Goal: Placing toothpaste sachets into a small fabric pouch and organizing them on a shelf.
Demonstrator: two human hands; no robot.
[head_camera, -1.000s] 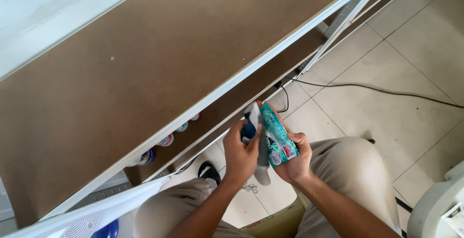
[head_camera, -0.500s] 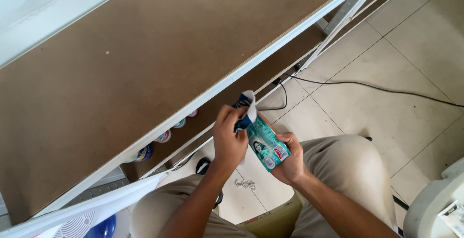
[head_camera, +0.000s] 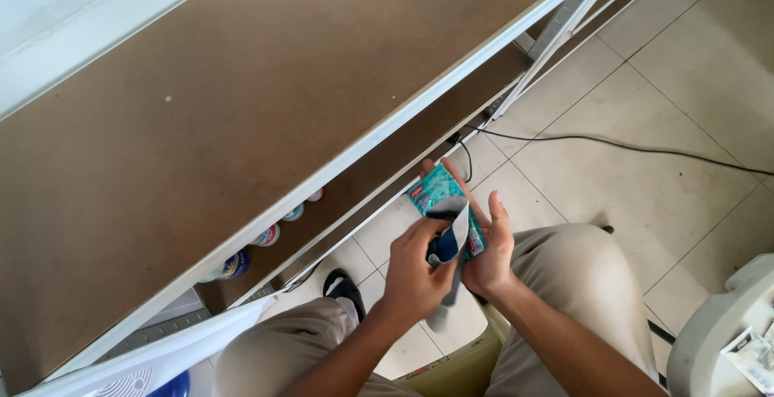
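Compared with half second ago, teal packet (head_camera: 439, 203) is lying flatter in right hand (head_camera: 490, 256), palm half open, cradling it above lap. Left hand (head_camera: 415, 272) is pinching grey cloth (head_camera: 453, 240), rubbing packet face. Wiping step under way, seemingly; next move calls for turning packet over.

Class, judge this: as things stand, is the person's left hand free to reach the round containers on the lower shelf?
Probably not at once: the left hand is busy holding a grey cloth against the teal packet, and the containers sit under the brown shelf.
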